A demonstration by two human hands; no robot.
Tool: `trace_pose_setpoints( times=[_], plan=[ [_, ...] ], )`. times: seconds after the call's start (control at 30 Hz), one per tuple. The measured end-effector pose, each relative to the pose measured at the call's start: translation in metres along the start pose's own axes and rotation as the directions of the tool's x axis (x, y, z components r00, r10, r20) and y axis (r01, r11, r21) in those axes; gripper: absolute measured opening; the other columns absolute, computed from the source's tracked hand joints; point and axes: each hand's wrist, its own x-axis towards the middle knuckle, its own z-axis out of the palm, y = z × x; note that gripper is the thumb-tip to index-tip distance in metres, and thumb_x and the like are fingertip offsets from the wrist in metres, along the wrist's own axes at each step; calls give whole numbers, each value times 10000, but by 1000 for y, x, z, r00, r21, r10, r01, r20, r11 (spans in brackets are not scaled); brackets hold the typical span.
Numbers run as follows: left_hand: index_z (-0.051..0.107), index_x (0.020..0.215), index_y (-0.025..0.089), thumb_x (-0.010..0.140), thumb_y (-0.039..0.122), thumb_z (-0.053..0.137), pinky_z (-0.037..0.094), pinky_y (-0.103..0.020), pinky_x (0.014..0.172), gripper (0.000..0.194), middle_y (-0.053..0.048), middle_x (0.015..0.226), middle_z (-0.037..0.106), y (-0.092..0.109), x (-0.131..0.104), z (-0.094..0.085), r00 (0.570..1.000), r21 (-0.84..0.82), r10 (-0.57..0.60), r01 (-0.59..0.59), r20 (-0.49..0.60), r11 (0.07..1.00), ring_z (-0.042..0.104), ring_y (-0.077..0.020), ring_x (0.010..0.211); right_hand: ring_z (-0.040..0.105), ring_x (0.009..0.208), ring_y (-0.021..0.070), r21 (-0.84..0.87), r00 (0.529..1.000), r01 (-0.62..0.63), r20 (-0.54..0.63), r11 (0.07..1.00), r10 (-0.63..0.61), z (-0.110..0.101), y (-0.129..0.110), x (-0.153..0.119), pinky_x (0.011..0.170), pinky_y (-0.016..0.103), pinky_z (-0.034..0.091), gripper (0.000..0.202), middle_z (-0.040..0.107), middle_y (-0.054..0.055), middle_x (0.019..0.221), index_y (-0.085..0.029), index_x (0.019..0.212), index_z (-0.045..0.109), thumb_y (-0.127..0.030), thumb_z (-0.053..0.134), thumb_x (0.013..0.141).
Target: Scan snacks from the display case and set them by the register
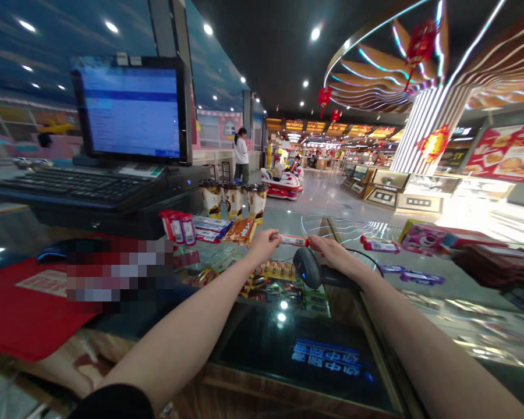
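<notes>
Slim, shiny-wrapped tube (pixel 293 240) lies 9-to-3 o'clock; left fingers (pixel 275 235) and right fingers (pixel 311 241) pinch its ends; it's over the smooth glass worktop (pixel 253 331), 11 o'clock from that rounded scanner (pixel 308 267).

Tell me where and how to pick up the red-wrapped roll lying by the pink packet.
Best take the red-wrapped roll around mid-body, coming from above, thumb along its near long side and fingertips along the far one. It is a slim cylinder lying on its side, so both long sides look free, while its right end sits close to the pink packet.
</notes>
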Motion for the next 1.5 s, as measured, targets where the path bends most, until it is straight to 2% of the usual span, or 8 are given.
trace_pose_setpoints(
  times=[0.13, 0.3, 0.47, 0.53, 0.67, 0.83, 1.07, 1.5],
  plan=[
    [667, 1080, 116, 818, 231, 643, 519, -325, 846, 287, -116, 1039, 697, -3, 0, 0, 995, 139, 93, -89, -21, 986, 686, -203, 861, 591, 1107, 285, -73, 997, 50, 56, 996, -46, 2, -4, -2, 1029, 419, 379, 601, 698, 93, 1078, -179, 1012, 689, -609, 274, 941],
    [618, 1073, 134, 782, 203, 677, 521, -306, 805, 305, -89, 1018, 700, -3, -3, 0, 995, 115, 94, -92, -12, 989, 681, -183, 833, 574, 1158, 294, -126, 995, 70, 78, 990, -60, 3, -5, -3, 1049, 438, 367, 570, 679, 103, 1153, -183, 1089, 669, -568, 270, 960],
    [606, 1050, 154, 792, 225, 663, 507, -300, 799, 273, -68, 931, 717, -1, -7, -4, 998, 130, 64, -64, 5, 989, 681, -199, 880, 577, 1168, 270, -149, 999, 26, 31, 988, -21, -16, -8, -14, 1065, 433, 366, 550, 622, 114, 1276, -192, 1287, 580, -541, 302, 966],
    [617, 1032, 176, 786, 277, 675, 503, -315, 792, 271, -62, 935, 721, -2, -7, -7, 999, 185, 38, -36, -5, 982, 679, -216, 890, 596, 1134, 266, -125, 992, 27, 124, 992, -11, -27, -11, -22, 1047, 429, 391, 555, 645, 107, 1234, -200, 1279, 593, -560, 320, 958],
    [629, 1019, 194, 788, 313, 670, 492, -316, 790, 264, -59, 937, 727, -8, -5, -11, 999, 231, 10, 2, -52, 973, 675, -221, 897, 580, 1146, 278, -150, 959, 49, 284, 987, -5, -41, -11, -37, 1017, 418, 415, 606, 625, 94, 1266, -214, 1282, 590, -597, 588, 813],
    [627, 1031, 190, 796, 326, 656, 485, -313, 790, 272, -64, 915, 728, -13, -3, -13, 995, 213, 14, 6, -95, 977, 675, -215, 873, 621, 1014, 258, -231, 927, 70, 376, 970, 22, -38, -8, -43, 896, 373, 466, 745, 659, 87, 1142, -194, 1284, 535, -393, 789, 612],
    [618, 1040, 193, 813, 303, 640, 485, -323, 813, 253, -67, 957, 728, -8, -7, -16, 990, 173, -22, 46, -139, 984, 673, -213, 890, 622, 846, 228, -333, 952, 81, 306, 939, 26, -34, -9, -43, 726, 314, 457, 543, 667, 64, 957, -173, 1082, 591, -366, 755, 602],
    [587, 1070, 186, 824, 280, 637, 490, -316, 820, 268, -74, 986, 722, -18, -2, -15, 983, 140, 21, 5, -185, 990, 678, -202, 904, 645, 861, 234, -251, 962, 127, 267, 960, -58, -36, -13, -41, 767, 330, 470, 509, 702, 65, 960, -166, 1123, 634, -354, 720, 658]
  ],
)
